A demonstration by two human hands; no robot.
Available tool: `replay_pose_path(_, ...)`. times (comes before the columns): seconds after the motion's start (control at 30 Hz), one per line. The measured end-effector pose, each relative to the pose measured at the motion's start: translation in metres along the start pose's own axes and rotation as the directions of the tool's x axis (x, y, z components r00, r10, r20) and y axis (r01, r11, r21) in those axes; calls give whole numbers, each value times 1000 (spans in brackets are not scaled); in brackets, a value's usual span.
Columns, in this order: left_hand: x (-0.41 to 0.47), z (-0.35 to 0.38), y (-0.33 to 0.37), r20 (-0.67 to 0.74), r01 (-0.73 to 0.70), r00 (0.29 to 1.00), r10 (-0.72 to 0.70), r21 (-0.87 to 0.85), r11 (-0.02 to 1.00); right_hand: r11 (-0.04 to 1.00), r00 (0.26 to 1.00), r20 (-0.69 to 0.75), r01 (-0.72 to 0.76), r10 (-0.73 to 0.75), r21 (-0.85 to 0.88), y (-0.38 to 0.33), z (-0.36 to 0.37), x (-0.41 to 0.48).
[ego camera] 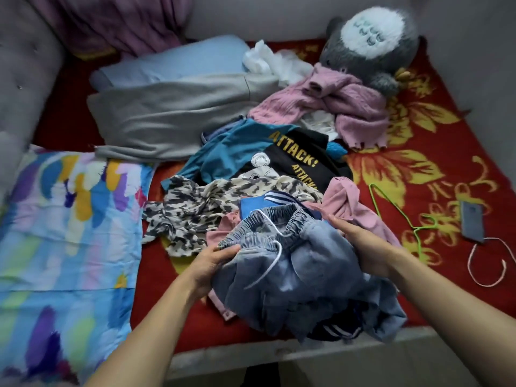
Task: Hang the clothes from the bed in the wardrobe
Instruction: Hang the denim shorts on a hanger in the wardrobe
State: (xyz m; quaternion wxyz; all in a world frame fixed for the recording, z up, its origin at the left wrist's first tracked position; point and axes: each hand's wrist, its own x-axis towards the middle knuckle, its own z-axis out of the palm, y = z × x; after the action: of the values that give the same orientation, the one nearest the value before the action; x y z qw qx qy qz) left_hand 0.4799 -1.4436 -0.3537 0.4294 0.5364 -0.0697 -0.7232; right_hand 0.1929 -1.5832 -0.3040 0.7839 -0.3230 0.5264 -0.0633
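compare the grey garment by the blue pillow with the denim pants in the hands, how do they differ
The grey garment lies spread fairly flat on the bed; the denim pants are bunched between the left hand and right hand. The grey garment looks plain; the denim pants have a gathered waistband and white drawstring. Both are unhung clothes.

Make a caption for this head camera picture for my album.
Left hand and right hand hold a denim garment over the clothes pile on a red bed.
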Motion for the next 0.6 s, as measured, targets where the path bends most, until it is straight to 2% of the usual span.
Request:
replay_pose_path(0.1, -38, 26, 27, 70, -197, 980, 187, 191, 962, 997, 998, 55, 8, -4, -82, -3, 2, -29)
replay_pose_path(0.2, -87, 62, 52, 141, -338, 941, 307, 369, 866, 978, 991, 67, 128, -119, -165, -11, 7, -68)
replay_pose_path(0.27, -122, 85, 57, 190, -400, 917, 352, 425, 812, 948, 981, 84, 191, -175, -255, -10, 8, -102)
replay_pose_path(0.4, -202, 135, 40, 280, -557, 830, 482, 456, 694, 893, 959, 95, 283, -266, -349, 8, -2, -183)
replay_pose_path(0.5, -270, 178, 14, 362, -659, 752, 551, 413, 629, 898, 941, 177, 330, -289, -292, 37, -16, -246)
replay_pose_path(0.6, -327, 215, -5, 406, -729, 684, 606, 397, 557, 902, 922, 177, 377, -344, -210, 61, -22, -306)
